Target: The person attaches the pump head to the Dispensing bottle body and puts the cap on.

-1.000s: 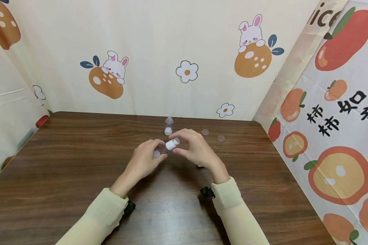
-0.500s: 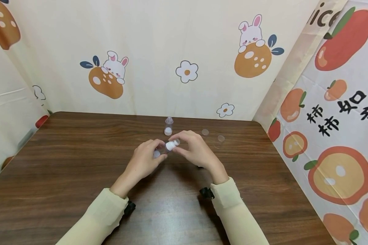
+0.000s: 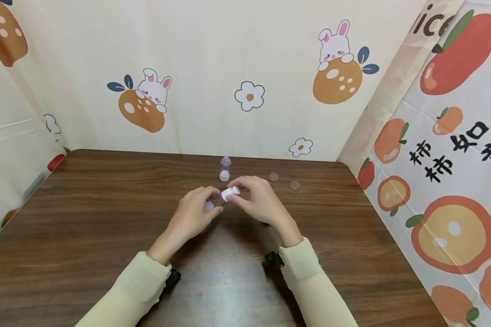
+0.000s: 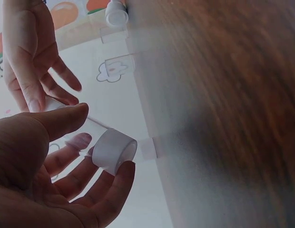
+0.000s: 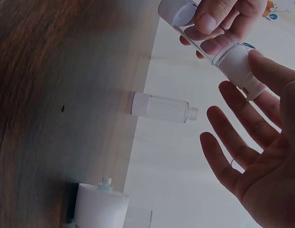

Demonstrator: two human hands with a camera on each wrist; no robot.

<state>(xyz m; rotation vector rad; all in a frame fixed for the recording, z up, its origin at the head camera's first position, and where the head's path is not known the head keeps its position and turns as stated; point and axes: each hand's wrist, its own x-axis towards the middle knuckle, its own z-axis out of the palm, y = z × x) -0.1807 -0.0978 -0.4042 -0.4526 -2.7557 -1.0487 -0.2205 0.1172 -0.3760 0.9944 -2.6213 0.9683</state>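
My left hand [image 3: 196, 211] grips a small clear pump bottle [image 5: 204, 40], tilted above the table, with its white base [image 4: 114, 149] towards the left palm. At the bottle's upper end, the thumb and index finger of my right hand [image 3: 262, 200] pinch the white pump top [image 3: 230, 193]. The other right fingers are spread in the right wrist view. Behind the hands, a second clear bottle [image 3: 225, 169] with a white base stands upright, its threaded neck [image 5: 192, 113] bare in the right wrist view.
Clear round caps [image 3: 273, 176] lie or stand on the brown table [image 3: 106, 218] at the back right. Near the right hand stands a white pump piece [image 5: 102, 206], partly cut off in view. A printed cloth [image 3: 204, 91] hangs behind the table.
My right hand has shifted slightly down and left, its fingers closing around the pump top. The pump top has turned a little. The left hand stays almost still.
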